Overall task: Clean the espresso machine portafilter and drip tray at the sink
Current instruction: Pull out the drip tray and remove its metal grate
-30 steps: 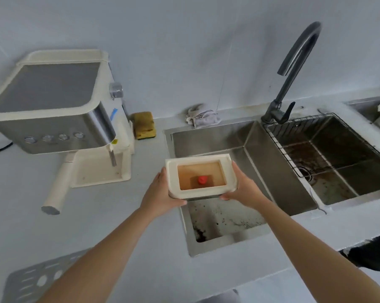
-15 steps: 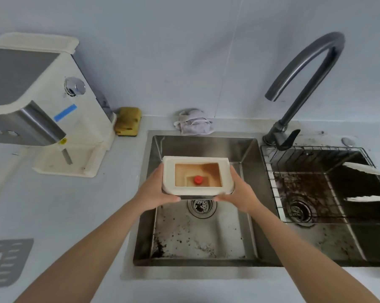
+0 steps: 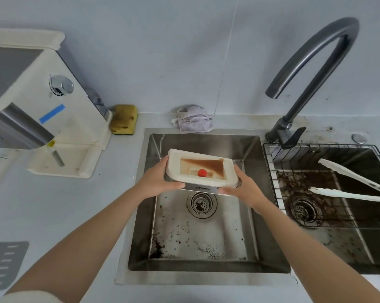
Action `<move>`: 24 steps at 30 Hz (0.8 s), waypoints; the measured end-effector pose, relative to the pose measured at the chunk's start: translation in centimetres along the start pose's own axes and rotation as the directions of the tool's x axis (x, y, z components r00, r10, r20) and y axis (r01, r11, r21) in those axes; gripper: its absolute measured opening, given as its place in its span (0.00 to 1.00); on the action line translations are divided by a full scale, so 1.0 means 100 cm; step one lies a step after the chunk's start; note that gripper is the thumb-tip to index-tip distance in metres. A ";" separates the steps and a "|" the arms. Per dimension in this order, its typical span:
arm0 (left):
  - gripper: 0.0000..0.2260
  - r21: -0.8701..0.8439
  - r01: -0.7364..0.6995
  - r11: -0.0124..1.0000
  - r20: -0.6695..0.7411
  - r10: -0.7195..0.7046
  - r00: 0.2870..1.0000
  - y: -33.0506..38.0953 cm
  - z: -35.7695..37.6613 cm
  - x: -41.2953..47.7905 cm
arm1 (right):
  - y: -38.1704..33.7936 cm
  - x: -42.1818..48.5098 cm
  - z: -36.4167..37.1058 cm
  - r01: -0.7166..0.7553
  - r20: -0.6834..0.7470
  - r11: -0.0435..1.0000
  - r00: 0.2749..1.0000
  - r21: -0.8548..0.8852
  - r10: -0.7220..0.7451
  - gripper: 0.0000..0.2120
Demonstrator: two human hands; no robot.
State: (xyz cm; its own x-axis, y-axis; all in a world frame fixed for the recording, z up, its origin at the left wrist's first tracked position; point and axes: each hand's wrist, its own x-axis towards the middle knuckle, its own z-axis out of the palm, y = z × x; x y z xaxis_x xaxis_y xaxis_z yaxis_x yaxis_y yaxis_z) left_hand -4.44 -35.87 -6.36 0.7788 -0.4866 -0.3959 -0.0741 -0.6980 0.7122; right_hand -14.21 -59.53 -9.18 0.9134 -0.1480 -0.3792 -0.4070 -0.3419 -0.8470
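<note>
Left grip (image 3: 156,182), right grip (image 3: 245,187), tray (image 3: 174,161) ends, over sink (image 3: 204,142)

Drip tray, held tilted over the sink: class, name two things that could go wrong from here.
1. The brown liquid pools at the drip tray's far corner; tipped further, it may splash beyond the sink.
2. The red float could drop out towards the drain.

The cream drip tray (image 3: 201,169) holds brown liquid and a red float (image 3: 202,172) — behind it a yellow sponge (image 3: 123,119), a pale lilac cloth (image 3: 194,123), blue tape (image 3: 52,113) on the cream machine (image 3: 34,101) — brown-speckled steel sink (image 3: 204,235).
</note>
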 end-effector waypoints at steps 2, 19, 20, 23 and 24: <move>0.38 -0.005 0.023 1.000 -0.003 -0.023 1.000 0.001 -0.001 0.001 | 0.001 0.002 0.001 -0.020 -0.007 0.999 1.000 0.033 0.020 0.35; 0.25 -0.003 0.061 0.998 -0.074 -0.061 0.995 0.021 -0.005 0.006 | 0.003 -0.001 0.005 -0.170 0.004 0.984 0.985 0.057 0.170 0.15; 0.25 0.012 0.068 0.998 -0.084 -0.067 0.994 0.021 -0.005 0.007 | 0.003 -0.001 0.006 -0.178 0.001 0.982 0.984 0.057 0.178 0.18; 0.25 0.041 0.099 0.994 -0.126 -0.093 0.988 0.021 -0.004 0.012 | 0.006 0.000 0.008 -0.210 -0.004 0.975 0.978 0.076 0.210 0.23; 0.25 0.052 0.106 0.993 -0.140 -0.098 0.985 0.022 -0.004 0.014 | 0.006 0.000 0.008 -0.224 -0.005 0.972 0.974 0.077 0.225 0.22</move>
State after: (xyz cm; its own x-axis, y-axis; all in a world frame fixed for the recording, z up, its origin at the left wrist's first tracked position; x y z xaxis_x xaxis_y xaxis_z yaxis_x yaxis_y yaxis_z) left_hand -3.30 -37.89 -5.09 0.8616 -0.3375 -0.3790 -0.0229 -0.7720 0.6353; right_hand -14.43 -58.97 -10.05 0.7982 -0.2263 -0.5582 -0.6006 -0.2280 -0.7664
